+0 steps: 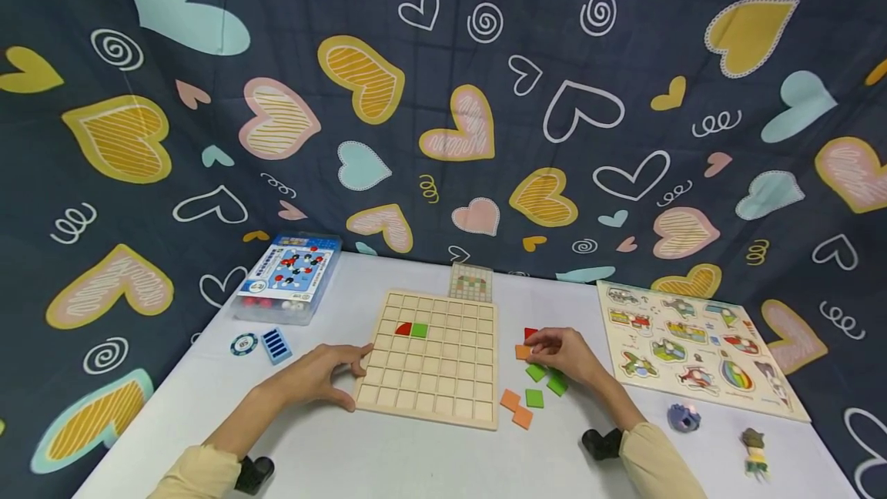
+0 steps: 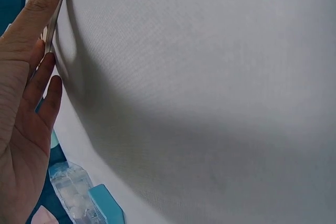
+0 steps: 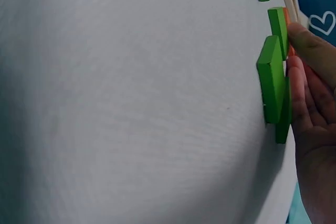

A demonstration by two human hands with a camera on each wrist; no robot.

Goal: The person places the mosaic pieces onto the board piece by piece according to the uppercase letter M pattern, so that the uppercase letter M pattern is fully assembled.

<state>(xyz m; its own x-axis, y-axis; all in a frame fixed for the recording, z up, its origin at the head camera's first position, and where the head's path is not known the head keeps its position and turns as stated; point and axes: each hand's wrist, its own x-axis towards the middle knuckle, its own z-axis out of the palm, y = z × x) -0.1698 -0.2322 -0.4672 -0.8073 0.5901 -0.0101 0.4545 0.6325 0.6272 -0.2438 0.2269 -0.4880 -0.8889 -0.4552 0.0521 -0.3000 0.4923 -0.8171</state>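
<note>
A wooden grid board (image 1: 443, 360) lies on the table, a red quarter-circle tile (image 1: 403, 328) and a green square tile (image 1: 419, 330) set side by side in its upper left. My left hand (image 1: 322, 376) is at the board's left edge, thumb at the near corner; the left wrist view shows the thumb (image 2: 39, 6) against the rim. At the board's right, my right hand (image 1: 570, 353) pinches an orange square tile (image 1: 523, 352) at its corner. A red tile (image 1: 530, 333) lies just behind it. Green tiles (image 1: 536, 373) lie under and beside this hand, partly hidden.
Loose orange tiles (image 1: 510, 400) and a green tile (image 1: 534, 398) lie nearer. A pattern card (image 1: 471, 283) stands behind the board. Left are a clear-lidded box (image 1: 287, 276), a round chip (image 1: 244, 343) and a blue piece (image 1: 276, 346); right, a picture puzzle (image 1: 700, 349) and small figures (image 1: 684, 417).
</note>
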